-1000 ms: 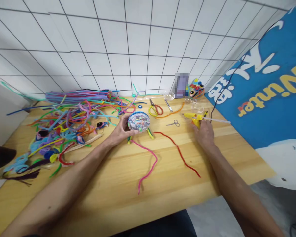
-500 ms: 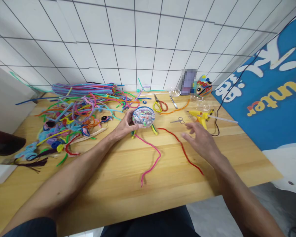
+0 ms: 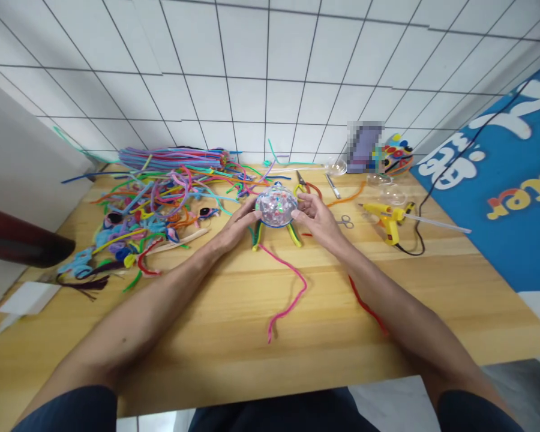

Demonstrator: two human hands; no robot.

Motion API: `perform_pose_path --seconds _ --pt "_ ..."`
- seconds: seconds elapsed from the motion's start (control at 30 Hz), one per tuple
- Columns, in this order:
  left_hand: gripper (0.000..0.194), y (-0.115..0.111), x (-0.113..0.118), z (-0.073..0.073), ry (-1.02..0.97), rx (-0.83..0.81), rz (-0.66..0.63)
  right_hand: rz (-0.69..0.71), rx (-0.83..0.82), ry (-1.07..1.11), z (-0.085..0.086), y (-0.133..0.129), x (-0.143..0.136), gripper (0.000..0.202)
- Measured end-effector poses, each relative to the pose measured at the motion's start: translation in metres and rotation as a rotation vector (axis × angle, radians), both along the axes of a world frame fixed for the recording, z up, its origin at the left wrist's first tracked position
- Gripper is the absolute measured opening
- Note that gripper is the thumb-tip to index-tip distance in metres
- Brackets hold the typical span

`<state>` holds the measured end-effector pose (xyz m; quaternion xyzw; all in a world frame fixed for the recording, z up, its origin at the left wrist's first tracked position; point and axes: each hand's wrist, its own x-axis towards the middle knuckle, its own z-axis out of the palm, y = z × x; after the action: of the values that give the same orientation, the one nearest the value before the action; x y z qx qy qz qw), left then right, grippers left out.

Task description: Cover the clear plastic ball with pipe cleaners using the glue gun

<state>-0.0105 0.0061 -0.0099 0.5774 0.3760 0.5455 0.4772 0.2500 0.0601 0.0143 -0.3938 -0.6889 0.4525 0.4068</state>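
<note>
Between my two hands is a clear plastic ball (image 3: pixel 276 206) with small colourful bits in it and a blue rim. My left hand (image 3: pixel 244 222) grips its left side, and my right hand (image 3: pixel 317 215) grips its right side. Below the ball stick out pliers-like green and yellow legs (image 3: pixel 294 234). A pink pipe cleaner (image 3: pixel 297 271) trails toward me on the wooden table (image 3: pixel 216 342). Partly under my right forearm lies a red pipe cleaner (image 3: pixel 366 305). Just right of my right hand are small scissors (image 3: pixel 346 222), partly hidden by it.
A tangled heap of pipe cleaners (image 3: pixel 148 210) covers the left, with a bundle (image 3: pixel 171 158) behind it. To the right lie a yellow glue gun (image 3: pixel 387 217) with its cord, clear plastic domes (image 3: pixel 393 193), and a decorated ball (image 3: pixel 396 153). Red-and-yellow scissors (image 3: pixel 312 189) lie behind the ball.
My right hand has moved left from beside the glue gun onto the ball. The ball has tipped, showing its clear side more toward me. The camera view has shifted left.
</note>
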Motion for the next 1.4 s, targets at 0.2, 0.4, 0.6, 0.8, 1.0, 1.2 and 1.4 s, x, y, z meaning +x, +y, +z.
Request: perform_pose_path --seconds 0.2,0.4,0.6,0.8,1.0,1.2,1.4 --pt "0.065 0.002 0.0 -0.01 -0.011 -0.019 0.057 0.047 -0.072 0.063 -0.003 -0.004 0.001 0.062" --pt "0.055 0.004 0.002 -0.016 -0.085 -0.03 0.167 -0.012 -0.064 0.086 -0.009 -0.007 -0.002 0.047" --pt "0.068 0.001 0.004 -0.006 -0.049 -0.003 0.097 0.003 -0.056 0.078 -0.017 -0.005 -0.003 0.057" --pt "0.107 -0.003 0.011 -0.008 -0.031 0.02 0.054 0.048 -0.021 0.027 -0.019 -0.007 -0.002 0.066" --pt "0.098 -0.009 0.011 -0.005 0.133 0.1 0.112 0.045 0.037 0.012 -0.015 -0.016 0.002 0.057" --pt "0.105 -0.014 0.013 -0.002 0.251 0.166 0.182 0.004 0.158 0.006 -0.011 -0.021 0.001 0.058" --pt "0.102 -0.019 0.013 0.002 0.303 0.187 0.12 0.007 0.144 0.099 -0.003 -0.022 0.0 0.053"
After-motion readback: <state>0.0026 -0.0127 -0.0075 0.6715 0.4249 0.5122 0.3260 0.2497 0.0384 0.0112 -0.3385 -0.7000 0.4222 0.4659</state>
